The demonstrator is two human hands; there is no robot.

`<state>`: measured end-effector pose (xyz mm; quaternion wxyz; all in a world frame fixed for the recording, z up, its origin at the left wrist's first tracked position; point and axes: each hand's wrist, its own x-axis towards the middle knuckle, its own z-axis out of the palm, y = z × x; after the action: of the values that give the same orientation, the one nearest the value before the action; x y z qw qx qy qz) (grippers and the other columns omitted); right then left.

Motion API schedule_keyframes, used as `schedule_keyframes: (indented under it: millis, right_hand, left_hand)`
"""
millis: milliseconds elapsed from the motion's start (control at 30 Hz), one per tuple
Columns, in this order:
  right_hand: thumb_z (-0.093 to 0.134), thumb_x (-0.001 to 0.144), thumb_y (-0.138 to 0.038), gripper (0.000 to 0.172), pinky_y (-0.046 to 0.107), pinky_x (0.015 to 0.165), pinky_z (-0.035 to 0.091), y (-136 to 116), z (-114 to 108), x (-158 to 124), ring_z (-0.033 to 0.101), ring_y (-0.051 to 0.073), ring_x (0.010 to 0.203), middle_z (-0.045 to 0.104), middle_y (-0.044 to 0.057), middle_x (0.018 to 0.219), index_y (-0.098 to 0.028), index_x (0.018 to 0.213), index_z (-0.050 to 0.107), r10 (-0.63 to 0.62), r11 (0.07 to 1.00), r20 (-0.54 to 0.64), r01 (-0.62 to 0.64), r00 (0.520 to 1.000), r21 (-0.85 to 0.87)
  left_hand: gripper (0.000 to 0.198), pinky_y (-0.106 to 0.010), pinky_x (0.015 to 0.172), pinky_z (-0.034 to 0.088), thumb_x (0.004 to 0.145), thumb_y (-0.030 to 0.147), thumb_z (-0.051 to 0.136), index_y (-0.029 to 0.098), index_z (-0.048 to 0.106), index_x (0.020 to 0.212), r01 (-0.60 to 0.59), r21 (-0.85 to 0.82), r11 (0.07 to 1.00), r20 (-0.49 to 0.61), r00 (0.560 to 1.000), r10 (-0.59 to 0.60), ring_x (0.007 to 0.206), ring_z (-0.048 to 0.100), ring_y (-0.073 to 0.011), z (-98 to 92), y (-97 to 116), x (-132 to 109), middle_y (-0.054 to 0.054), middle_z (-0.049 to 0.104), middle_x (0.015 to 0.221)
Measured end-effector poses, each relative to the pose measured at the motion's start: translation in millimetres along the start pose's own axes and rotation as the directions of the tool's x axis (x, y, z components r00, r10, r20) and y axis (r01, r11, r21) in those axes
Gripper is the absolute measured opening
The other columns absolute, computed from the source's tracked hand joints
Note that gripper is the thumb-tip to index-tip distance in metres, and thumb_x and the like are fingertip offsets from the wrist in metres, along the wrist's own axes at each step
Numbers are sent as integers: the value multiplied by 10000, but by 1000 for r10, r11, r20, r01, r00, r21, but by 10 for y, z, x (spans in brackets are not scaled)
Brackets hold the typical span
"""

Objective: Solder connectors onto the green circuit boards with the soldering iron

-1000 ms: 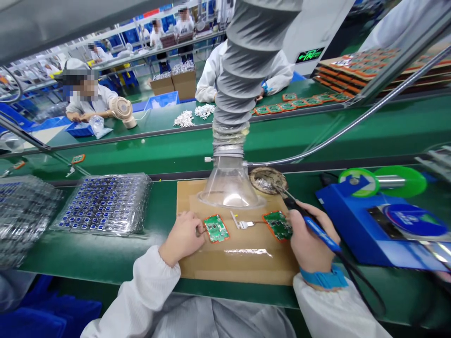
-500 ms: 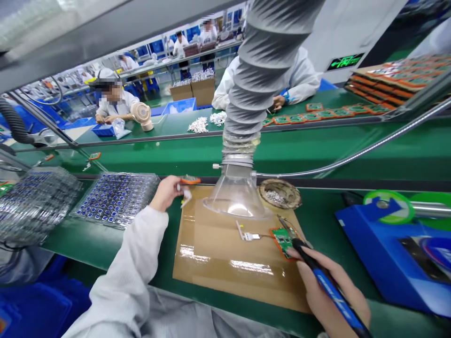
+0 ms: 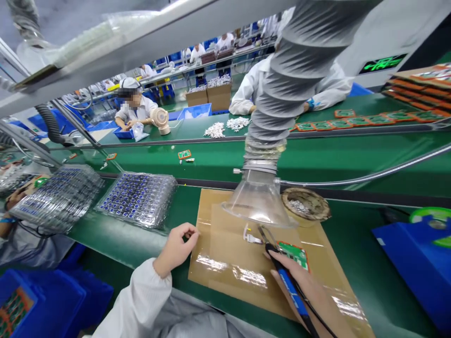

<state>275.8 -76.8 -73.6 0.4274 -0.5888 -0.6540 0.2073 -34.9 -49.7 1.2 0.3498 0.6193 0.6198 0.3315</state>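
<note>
My left hand (image 3: 179, 247) is at the left edge of the brown board (image 3: 225, 263), its fingers curled and thumb near the fingertips, with nothing visible between them. A blue and black soldering iron (image 3: 293, 290) is held in my right hand (image 3: 306, 286), its tip pointing up and away over the board. Beside that hand lies a green circuit board with an orange rim (image 3: 294, 254). Just left of the iron's tip is a small white connector part (image 3: 251, 237) with a yellow spot. The clear fume hood (image 3: 259, 199) hangs above.
A round dish (image 3: 306, 204) with metallic bits stands behind the board. Stacked clear trays (image 3: 137, 199) are on the left, a blue machine (image 3: 408, 253) on the right. A circuit board (image 3: 184, 154) lies on the green belt (image 3: 211, 164). People sit across the line.
My left hand has let go of the orange-rimmed board, now on the belt, and come back toward me. My right hand and the iron have shifted left, nearer the white part. The view has turned.
</note>
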Motion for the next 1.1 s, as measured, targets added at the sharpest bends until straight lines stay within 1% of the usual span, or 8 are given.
schedule_keyframes:
  millis: [167, 333, 433, 500, 600, 733, 867, 1100]
  right_hand:
    - [449, 1008, -539, 411, 482, 1021, 551, -321, 243, -42, 658, 313, 1217, 694, 17, 1308, -335, 1310, 638, -86, 996, 244, 79, 966, 38]
    - [452, 1017, -481, 407, 477, 1091, 506, -348, 342, -58, 624, 308, 1271, 647, 28, 1382, -314, 1358, 598, -187, 981, 271, 167, 944, 96]
    - [483, 994, -498, 475, 452, 1030, 549, -109, 318, -106, 631, 326, 1262, 630, 40, 1409, -309, 1427, 537, -167, 985, 252, 170, 953, 12]
    - [515, 967, -524, 514, 415, 876, 617, 42, 308, -142, 692, 337, 1161, 671, 51, 1352, -310, 1435, 533, -180, 978, 247, 200, 952, -61]
    - [536, 950, -533, 559, 390, 806, 634, 96, 322, -181, 703, 343, 1139, 673, 73, 1350, -280, 1449, 518, -192, 970, 278, 224, 941, -89]
    - [544, 950, -547, 588, 389, 855, 632, -75, 362, -156, 706, 327, 1139, 658, 88, 1365, -257, 1459, 487, -230, 963, 298, 261, 926, -70]
    - [539, 960, -537, 555, 376, 861, 632, -205, 363, -84, 725, 306, 1099, 680, 94, 1324, -245, 1430, 501, -283, 951, 272, 307, 920, -47]
    - [534, 980, -495, 476, 355, 815, 653, -168, 333, -70, 749, 270, 1043, 702, 65, 1291, -280, 1404, 523, -285, 945, 254, 315, 924, -88]
  left_hand:
    - [203, -267, 718, 459, 924, 287, 530, 177, 662, 815, -1, 37, 999, -61, 998, 3, 745, 593, -150, -237, -9, -300, -27, 684, 801]
    - [215, -249, 668, 457, 900, 294, 549, 173, 683, 783, -47, 102, 994, -221, 973, 68, 681, 596, -143, -470, -147, -359, -22, 691, 733]
    - [283, -241, 624, 442, 908, 332, 553, 162, 701, 737, -29, 158, 987, -409, 908, 92, 627, 580, -137, -767, -253, -354, -18, 678, 675]
    - [329, -240, 600, 429, 924, 362, 545, 160, 716, 727, 13, 190, 982, -535, 840, 93, 601, 562, -133, -1041, -315, -346, -10, 659, 639]
    - [322, -246, 617, 454, 935, 377, 549, 167, 753, 801, 109, 280, 954, -614, 784, 91, 633, 590, -145, -1464, -404, -257, -14, 686, 688]
    - [256, -273, 834, 521, 933, 225, 535, 185, 769, 1030, 244, 605, 758, -465, 881, 87, 836, 668, -173, -1814, -556, 127, -54, 733, 949]
    - [334, -332, 943, 508, 904, 166, 540, 188, 738, 1171, 252, 730, 635, -386, 919, 80, 1002, 648, -226, -1891, -672, 608, -110, 669, 1100]
    - [146, -505, 958, 465, 808, 148, 577, 134, 722, 816, 209, 825, 526, -290, 954, 74, 1116, 571, -366, -1946, -631, 951, -185, 641, 1071]
